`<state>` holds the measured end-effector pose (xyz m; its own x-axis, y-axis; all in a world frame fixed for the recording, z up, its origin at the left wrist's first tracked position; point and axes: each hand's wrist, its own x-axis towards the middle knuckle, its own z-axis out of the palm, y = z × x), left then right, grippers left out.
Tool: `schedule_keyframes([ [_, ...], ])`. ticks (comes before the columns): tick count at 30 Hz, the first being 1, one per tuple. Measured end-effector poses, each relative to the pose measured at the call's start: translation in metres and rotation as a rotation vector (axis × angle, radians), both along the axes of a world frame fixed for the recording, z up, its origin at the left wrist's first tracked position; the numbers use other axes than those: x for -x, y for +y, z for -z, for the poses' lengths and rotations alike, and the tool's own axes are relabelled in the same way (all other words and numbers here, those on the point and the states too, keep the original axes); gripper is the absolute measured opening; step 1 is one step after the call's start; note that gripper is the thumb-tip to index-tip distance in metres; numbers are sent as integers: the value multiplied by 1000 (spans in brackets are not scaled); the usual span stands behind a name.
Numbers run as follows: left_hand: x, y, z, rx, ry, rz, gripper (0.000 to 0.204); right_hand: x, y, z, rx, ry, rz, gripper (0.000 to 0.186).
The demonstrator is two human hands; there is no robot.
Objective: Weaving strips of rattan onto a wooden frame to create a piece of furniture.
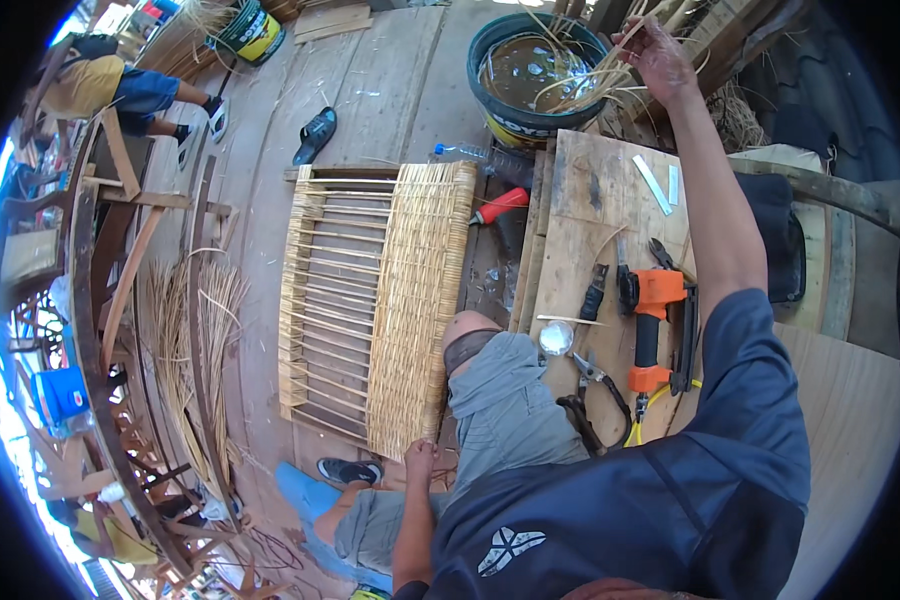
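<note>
A wooden frame with a partly woven wicker panel lies before my knees. Dense weave covers its right part, while bare spokes span the left. My left hand is closed at the panel's near corner; what its fingers grip is too small to make out. With the right arm stretched far out, my right hand grips pale rattan strands above a dark green bucket. Other strands hang into the murky water inside it.
At right, a wooden bench carries an orange nail gun, pliers and a round tin. A red-handled tool and plastic bottle lie beside the panel. Rattan bundles and a person are at left.
</note>
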<state>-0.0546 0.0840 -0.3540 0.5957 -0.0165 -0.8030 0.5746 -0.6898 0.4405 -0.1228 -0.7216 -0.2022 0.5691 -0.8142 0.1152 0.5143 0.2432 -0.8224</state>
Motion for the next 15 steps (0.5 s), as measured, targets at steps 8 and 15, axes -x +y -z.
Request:
schedule_keyframes([
  [8, 6, 5, 15, 145, -106, 97, 17, 12, 19, -73, 41, 28, 295, 23],
  [15, -3, 19, -27, 300, -264, -159, 18, -53, 141, -127, 122, 214, 398, 21],
])
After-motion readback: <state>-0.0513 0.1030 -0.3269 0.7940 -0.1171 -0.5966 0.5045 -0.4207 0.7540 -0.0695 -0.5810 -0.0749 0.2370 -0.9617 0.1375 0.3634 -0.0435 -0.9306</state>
